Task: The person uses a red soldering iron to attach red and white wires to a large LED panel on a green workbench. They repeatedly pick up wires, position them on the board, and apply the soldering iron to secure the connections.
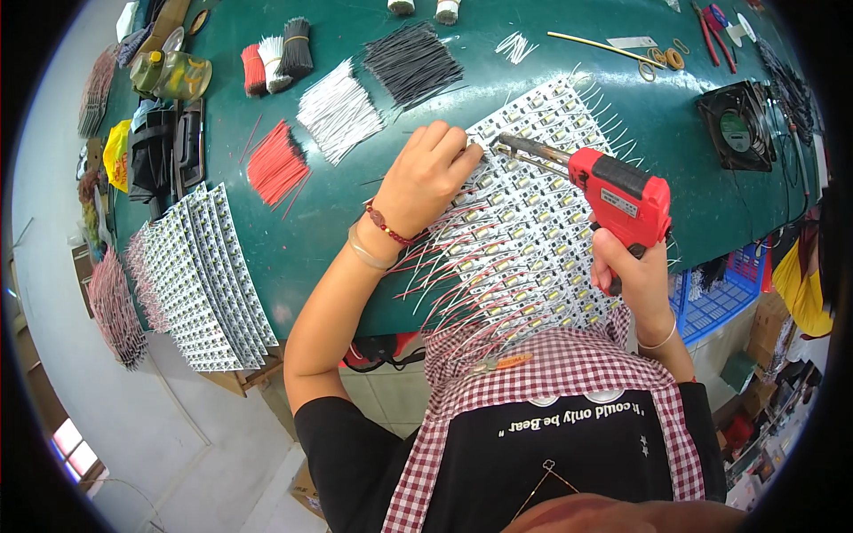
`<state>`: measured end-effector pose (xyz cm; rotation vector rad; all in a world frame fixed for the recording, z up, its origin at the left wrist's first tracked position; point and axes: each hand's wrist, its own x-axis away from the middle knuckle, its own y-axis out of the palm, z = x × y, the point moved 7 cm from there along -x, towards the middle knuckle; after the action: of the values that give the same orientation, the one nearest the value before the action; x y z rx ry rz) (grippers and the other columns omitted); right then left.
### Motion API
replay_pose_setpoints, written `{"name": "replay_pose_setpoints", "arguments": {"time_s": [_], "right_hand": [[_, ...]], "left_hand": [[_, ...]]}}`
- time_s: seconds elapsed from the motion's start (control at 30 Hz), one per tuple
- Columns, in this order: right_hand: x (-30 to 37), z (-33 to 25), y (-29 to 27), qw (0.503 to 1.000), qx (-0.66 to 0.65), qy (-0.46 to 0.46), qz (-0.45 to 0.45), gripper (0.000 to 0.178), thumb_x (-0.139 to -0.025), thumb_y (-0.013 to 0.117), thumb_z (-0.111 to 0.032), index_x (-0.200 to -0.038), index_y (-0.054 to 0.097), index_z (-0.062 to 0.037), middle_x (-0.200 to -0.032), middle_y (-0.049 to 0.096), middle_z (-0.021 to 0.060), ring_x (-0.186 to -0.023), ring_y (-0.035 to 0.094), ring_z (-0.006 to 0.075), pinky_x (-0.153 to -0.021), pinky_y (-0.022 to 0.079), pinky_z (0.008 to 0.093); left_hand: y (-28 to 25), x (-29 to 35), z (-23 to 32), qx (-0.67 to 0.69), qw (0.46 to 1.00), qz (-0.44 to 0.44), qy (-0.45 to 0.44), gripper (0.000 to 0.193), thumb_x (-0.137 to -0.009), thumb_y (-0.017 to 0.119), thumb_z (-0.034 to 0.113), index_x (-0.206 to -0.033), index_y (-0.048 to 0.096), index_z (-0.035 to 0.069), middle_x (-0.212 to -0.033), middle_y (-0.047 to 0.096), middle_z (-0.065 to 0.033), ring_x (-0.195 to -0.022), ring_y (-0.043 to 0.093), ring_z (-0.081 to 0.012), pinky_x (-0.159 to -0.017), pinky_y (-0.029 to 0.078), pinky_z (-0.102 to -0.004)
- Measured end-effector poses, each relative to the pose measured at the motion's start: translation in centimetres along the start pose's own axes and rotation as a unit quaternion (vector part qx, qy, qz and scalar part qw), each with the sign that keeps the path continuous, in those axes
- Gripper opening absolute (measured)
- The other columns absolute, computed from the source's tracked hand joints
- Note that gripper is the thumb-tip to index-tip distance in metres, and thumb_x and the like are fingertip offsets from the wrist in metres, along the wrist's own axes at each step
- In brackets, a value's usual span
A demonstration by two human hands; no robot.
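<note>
A red gun-shaped soldering tool (622, 200) is being held tight by the right grip (635, 271). White strips with little lights (524, 240) are being pressed under the left grip (426, 173), fingers curled together.

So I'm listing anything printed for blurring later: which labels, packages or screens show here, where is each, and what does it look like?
Label on soldering gun: small pale rectangle on the red body, held in the right hand.
Paper tag: white strip on the green table, far edge, by the scissors.
Yellow bag: crumpled, at the table's left edge.
Apron print: white lettering on black, near bottom.
No screens.
</note>
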<state>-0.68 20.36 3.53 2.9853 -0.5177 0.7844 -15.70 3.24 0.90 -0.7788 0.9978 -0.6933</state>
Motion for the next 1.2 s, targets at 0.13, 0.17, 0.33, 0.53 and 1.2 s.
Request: {"name": "replay_pose_setpoints", "arguments": {"time_s": [0.13,0.17,0.33,0.53,1.2], "right_hand": [[0.0,0.4,0.0,1.0,0.028,0.004,-0.002,0.02,-0.09,0.061,-0.008,-0.105,0.056,0.0047,-0.056,0.052,0.0019,-0.043,0.048,0.009,-0.044,0.043,0.0243],[0.0,0.3,0.1,0.999,0.033,0.001,0.002,0.02,-0.09,0.061,-0.008,-0.105,0.056,0.0045,-0.057,0.052,0.002,-0.043,0.049,0.0089,-0.044,0.043,0.0243],[0.3,0.5,0.1,0.999,0.041,0.006,0.01,0.021,-0.09,0.061,-0.008,-0.106,0.056,0.0051,-0.059,0.054,0.0025,-0.044,0.049,0.0087,-0.044,0.043,0.0244],[0.7,0.0,-0.4,1.0,-0.028,-0.001,0.014,0.017,-0.088,0.068,-0.014,-0.094,0.059,-0.0004,-0.062,0.057,0.0011,-0.048,0.053,0.0079,-0.042,0.041,0.0228],[2.0,1.0,-1.4,0.997,-0.076,0.01,0.001,0.017,-0.091,0.063,-0.009,-0.101,0.058,0.0036,-0.062,0.056,0.002,-0.047,0.053,0.0087,-0.048,0.049,0.0259]], "left_hand": [[0.0,-0.1,0.0,0.01,1.0,0.004,0.003,0.021,-0.071,0.06,0.002,-0.092,0.064,0.002,-0.083,0.05,-0.0066,-0.077,0.051,-0.0225,-0.07,0.045,-0.0329],[0.1,-0.1,0.0,0.009,1.0,0.002,0.004,0.021,-0.071,0.06,0.002,-0.092,0.064,0.002,-0.083,0.05,-0.0066,-0.077,0.051,-0.0225,-0.07,0.045,-0.033],[0.2,-0.2,0.0,0.006,1.0,0.006,0.007,0.021,-0.071,0.06,0.002,-0.092,0.064,0.002,-0.084,0.05,-0.0068,-0.078,0.05,-0.0227,-0.07,0.045,-0.0331],[0.1,-0.3,0.1,-0.001,1.0,-0.006,0.007,0.02,-0.072,0.059,0.002,-0.092,0.064,0.002,-0.084,0.05,-0.0069,-0.078,0.051,-0.0228,-0.07,0.045,-0.0334],[0.2,-0.3,2.2,0.028,0.999,-0.018,-0.005,0.025,-0.07,0.062,0.002,-0.095,0.065,0.002,-0.08,0.049,-0.0075,-0.076,0.051,-0.0239,-0.07,0.044,-0.0344]]}}
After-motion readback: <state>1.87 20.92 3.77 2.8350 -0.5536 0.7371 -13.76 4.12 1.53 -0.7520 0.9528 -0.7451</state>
